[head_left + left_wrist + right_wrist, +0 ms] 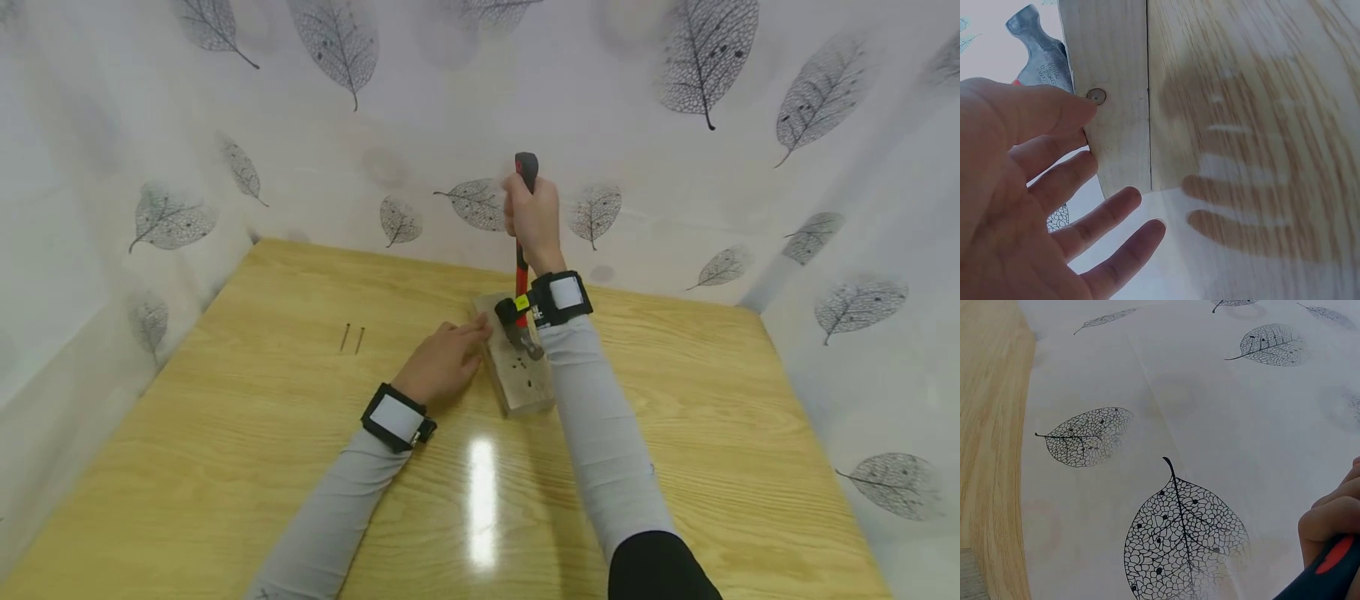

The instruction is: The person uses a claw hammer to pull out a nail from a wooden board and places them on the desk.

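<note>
My right hand point(534, 215) grips the red and black handle of a claw hammer point(521, 292), raised toward the back. The hammer's metal head point(1041, 59) is low over a pale wooden block point(521, 392), overlapping its top in the head view. Part of the head is hidden by the right wrist strap. My left hand point(442, 362) is at the block's left side, its fingers extended and fingertips right at the edge. In the left wrist view the thumb lies beside a round knot point(1096, 96) on the block's side. Several small dark marks point(520, 363) dot the block's top.
Two loose nails point(345, 337) lie on the wooden table point(225, 433), left of the left hand. A pale curtain point(420, 108) with leaf prints hangs close behind the table's back edge and along both sides. Light glares off the tabletop near the front.
</note>
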Available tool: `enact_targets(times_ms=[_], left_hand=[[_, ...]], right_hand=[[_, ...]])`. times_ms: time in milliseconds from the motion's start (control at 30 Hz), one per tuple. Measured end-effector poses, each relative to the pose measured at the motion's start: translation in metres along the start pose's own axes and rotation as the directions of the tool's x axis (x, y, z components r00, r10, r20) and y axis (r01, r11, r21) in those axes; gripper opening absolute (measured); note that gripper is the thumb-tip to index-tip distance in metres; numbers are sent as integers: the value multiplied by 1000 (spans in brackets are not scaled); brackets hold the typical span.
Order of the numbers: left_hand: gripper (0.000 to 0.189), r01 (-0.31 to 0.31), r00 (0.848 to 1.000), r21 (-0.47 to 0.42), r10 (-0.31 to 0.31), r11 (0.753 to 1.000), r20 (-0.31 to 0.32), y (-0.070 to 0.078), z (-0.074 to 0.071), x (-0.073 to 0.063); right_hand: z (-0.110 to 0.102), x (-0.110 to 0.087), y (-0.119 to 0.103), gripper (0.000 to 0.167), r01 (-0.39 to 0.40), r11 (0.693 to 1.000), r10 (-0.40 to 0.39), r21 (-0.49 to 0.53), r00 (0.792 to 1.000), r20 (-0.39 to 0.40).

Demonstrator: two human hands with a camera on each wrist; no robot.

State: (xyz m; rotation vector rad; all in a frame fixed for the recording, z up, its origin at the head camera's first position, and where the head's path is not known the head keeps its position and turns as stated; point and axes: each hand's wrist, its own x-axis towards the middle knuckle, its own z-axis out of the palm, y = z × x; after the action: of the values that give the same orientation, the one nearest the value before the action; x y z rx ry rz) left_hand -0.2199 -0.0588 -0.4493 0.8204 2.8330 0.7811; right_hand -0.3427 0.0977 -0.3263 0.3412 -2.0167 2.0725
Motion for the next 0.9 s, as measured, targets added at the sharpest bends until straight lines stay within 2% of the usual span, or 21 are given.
enact_targets(times_ms=[200,333,533,900], left_hand=[[52,11,1000,-23,-11,1000,4,-2,1,1],[52,30,999,-66,-29,997,16,-3,3,2],[51,50,998,-103,-47,993,37,-2,3,0],[50,33,999,-83,-30,996,39,-3,-1,1]], right_hand=[[5,13,6,40,-30,999,30,-17,999,20],[10,19,9,38,-37,999,38,-29,999,5],[16,28,14,35,-50,993,48,-103,998,-29],[24,36,18,32,-37,989,27,-142,997,-71]])
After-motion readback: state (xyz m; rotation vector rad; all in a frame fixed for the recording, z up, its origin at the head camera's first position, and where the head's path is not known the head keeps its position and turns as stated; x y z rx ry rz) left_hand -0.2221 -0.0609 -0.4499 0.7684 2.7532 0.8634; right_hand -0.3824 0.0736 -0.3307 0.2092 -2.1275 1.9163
